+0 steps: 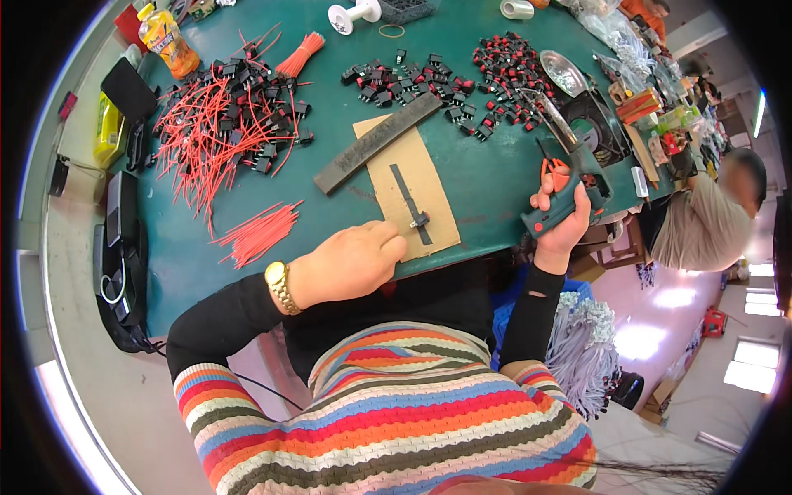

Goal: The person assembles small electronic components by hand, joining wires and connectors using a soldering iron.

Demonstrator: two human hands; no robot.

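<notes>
My right hand [565, 223], at the right of the green table [487, 198], is wrapped round a green pistol-shaped tool [548, 211] with a metal barrel. Orange-handled pliers [554, 172] show beside its fingertips. My left hand [351, 262], a gold watch at its wrist, is closed with curled fingers at the table's near edge. Whatever those fingers hold is hidden. Just right of them lies a cardboard piece [425, 190] bearing a thin dark strip [404, 188]. A small black switch [420, 220] sits on the strip. A thick dark bar [378, 142] crosses the cardboard's far end.
Black switches with red wires [227, 124] heap up at the left, near loose red wires [262, 233]. Loose switches [408, 82] and another switch pile [511, 78] lie farther back, beside a metal dish [563, 73]. An orange drink bottle [169, 41] stands far left. Another person [709, 219] sits at the right.
</notes>
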